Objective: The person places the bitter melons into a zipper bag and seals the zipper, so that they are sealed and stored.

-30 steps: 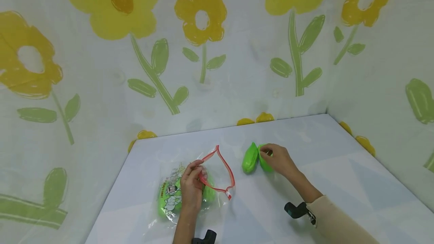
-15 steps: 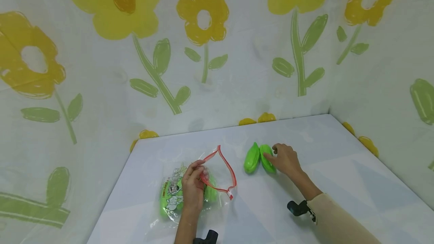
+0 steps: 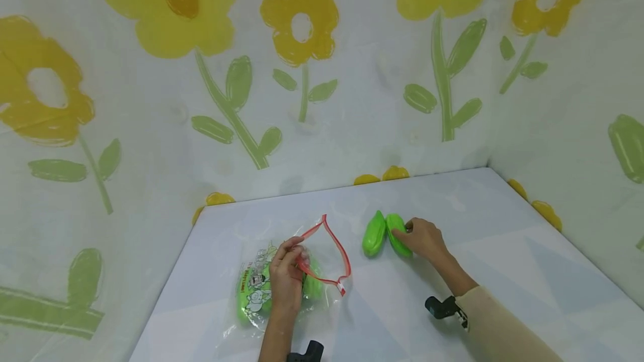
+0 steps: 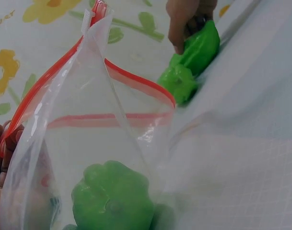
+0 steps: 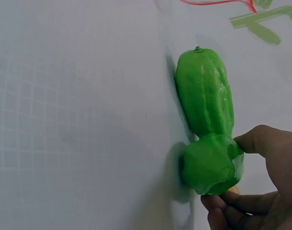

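Observation:
My left hand [image 3: 287, 278] pinches the red zip rim of a clear plastic zip bag [image 3: 256, 281], whose mouth gapes toward the right. Inside lies a ribbed green fruit-shaped piece [image 4: 112, 199]; printed cartoon figures cover part of the bag's contents. Two glossy green gourd-like pieces lie side by side right of the bag. My right hand [image 3: 425, 237] holds the right gourd-like piece [image 5: 210, 165] between thumb and fingers, as the right wrist view shows. The left gourd-like piece [image 3: 374, 234] is untouched, close against the held one.
A pale table [image 3: 453, 205] with a faint geometric pattern carries everything. Behind and beside it hangs a white cloth [image 3: 352, 127] printed with yellow flowers and green leaves. Dark wrist cameras [image 3: 443, 307] sit on both wrists.
My right hand has shifted slightly right from over the top of the right gourd-like piece to its right side and now grips it. My left hand keeps its hold on the zip bag.

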The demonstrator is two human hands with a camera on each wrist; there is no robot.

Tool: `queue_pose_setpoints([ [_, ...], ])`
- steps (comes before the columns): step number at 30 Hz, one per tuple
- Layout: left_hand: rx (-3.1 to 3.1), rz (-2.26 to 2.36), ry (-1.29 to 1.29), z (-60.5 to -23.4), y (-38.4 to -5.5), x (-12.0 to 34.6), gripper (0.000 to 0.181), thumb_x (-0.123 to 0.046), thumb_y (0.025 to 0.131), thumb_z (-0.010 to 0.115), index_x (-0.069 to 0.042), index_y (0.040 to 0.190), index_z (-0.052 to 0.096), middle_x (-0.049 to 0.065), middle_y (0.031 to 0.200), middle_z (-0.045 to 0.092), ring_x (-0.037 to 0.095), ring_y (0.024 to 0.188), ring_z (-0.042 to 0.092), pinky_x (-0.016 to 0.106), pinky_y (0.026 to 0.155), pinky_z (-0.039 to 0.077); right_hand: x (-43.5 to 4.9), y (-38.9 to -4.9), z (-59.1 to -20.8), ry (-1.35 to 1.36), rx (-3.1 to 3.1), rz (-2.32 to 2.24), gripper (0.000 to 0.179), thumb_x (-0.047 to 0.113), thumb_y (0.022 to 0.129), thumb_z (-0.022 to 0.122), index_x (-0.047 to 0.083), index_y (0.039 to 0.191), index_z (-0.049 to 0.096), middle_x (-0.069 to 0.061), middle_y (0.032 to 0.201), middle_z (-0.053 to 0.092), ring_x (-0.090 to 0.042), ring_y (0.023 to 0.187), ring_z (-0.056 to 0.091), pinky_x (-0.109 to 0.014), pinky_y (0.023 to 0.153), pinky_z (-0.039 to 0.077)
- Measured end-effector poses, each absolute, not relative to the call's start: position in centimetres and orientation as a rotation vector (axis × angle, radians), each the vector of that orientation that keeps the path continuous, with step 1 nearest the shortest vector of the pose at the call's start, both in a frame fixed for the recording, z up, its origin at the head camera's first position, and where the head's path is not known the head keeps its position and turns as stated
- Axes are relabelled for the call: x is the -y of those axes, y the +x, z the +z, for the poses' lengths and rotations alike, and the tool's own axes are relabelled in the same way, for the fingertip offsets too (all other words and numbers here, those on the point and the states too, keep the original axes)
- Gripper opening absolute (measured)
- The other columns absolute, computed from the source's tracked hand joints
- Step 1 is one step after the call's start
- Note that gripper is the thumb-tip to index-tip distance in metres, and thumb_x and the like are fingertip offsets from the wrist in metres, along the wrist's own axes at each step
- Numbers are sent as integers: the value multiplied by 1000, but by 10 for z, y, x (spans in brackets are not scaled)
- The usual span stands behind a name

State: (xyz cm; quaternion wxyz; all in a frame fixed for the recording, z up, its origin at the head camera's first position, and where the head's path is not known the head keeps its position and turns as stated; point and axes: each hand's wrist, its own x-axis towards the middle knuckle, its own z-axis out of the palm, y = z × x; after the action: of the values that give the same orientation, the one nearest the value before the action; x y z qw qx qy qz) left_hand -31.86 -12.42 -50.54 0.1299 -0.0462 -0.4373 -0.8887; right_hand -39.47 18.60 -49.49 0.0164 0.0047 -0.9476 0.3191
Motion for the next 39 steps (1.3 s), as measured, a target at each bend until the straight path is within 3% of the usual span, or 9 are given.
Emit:
queue_pose_setpoints([
  [18,1293,-2562,-173,-506,-320,126,26,-2,100,53,16,119,54,7,82,57,14,72,55,21,63,51,-194,-375,-480,60,2800,1185,59,41,95,66,-9,125,59,-24,115,63,-37,104,60,-46,79,54],
  [33,1292,-2559,-178,-507,-319,125,24,-2,100,53,14,117,56,7,84,57,14,72,55,21,63,50,-165,-360,-466,173,2746,1321,53,40,94,69,-2,125,62,-13,110,65,-28,103,57,-39,78,51],
  [39,1275,-2571,-154,-506,-320,125,23,-2,100,54,13,116,57,7,83,57,14,72,56,21,63,50,-150,-357,-465,228,2736,1315,44,30,93,71,0,125,63,-9,113,65,-27,105,57,-40,79,51],
])
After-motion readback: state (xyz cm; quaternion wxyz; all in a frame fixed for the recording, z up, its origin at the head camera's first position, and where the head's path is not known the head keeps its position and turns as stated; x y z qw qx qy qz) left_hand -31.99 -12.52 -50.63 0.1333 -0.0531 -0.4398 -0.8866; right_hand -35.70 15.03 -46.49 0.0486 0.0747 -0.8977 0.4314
